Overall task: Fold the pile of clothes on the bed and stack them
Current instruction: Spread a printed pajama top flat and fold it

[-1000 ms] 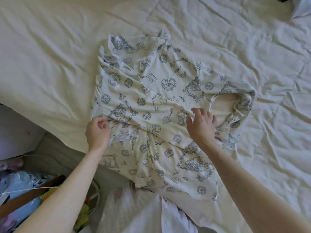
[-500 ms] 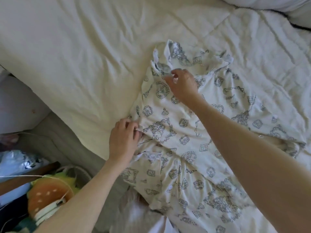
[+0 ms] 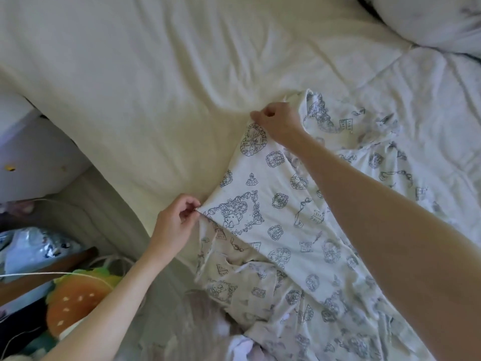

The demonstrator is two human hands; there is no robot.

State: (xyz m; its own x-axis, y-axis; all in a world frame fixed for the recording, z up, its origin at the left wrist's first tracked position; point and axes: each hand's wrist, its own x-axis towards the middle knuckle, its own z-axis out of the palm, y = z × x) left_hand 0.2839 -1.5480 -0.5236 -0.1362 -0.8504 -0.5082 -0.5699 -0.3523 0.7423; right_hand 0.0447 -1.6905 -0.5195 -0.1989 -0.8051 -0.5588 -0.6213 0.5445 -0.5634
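A: Nearest the camera, what shows?

B: Low on the left, beside the bed, a plush toy (image 3: 78,300) shaped like a burger and some bags. The printed garment (image 3: 276,220) lies on the right part of the bed (image 3: 130,87), its lower end bunched and hanging over the near edge.

A: And the hands?

B: The left hand (image 3: 175,222) is the closer one. Its fingers (image 3: 191,204) are curled tight, thumb against forefinger, pinching the garment's left edge at a corner. Farther up, the right hand (image 3: 277,120) crosses over the cloth, its fingers likewise curled and pinching the same edge near the top. Neither hand is open at all.

A: So which step is this?

B: It looks like one long side is being taken up to fold inward. The cloth between the two pinches runs as a fairly straight line.

A: How would that be done well?

B: Probably by keeping that edge taut between the pinches and lifting both ends together, so the flap travels level and lands parallel to the far side. The rumpled part near the bed's edge would likely want smoothing first, or the crease will set crooked. A thin cloth like this should drape easily, so a low lift seems enough.

A: Beyond the hands?

B: Wrinkled sheet, and a pillow (image 3: 429,19) at the top right corner. No folded stack is in view.
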